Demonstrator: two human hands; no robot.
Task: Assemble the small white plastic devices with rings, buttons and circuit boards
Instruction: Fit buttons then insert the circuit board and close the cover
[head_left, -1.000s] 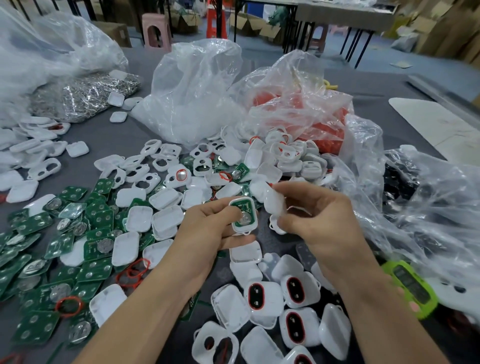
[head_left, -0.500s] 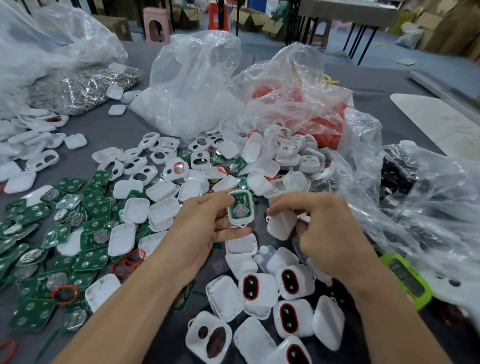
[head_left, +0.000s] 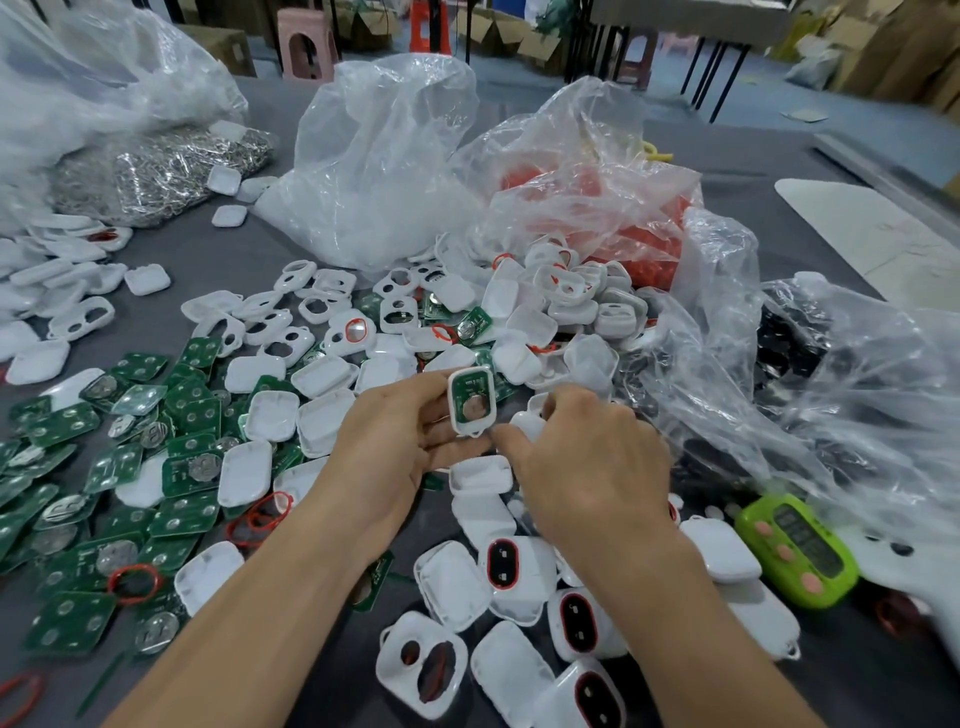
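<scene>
1. Two bare forearms in view, no sleeves to the frame's lower edge.
2. Left hand (head_left: 400, 441): no glove, no ring, no watch or band at the wrist.
3. Right hand (head_left: 587, 462): likewise ungloved, no ring, wrist plain.
4. Knuckles and finger backs facing the camera on the right hand; nails short where visible on the left.
5. No tattoos, plasters or marks discernible.
</scene>
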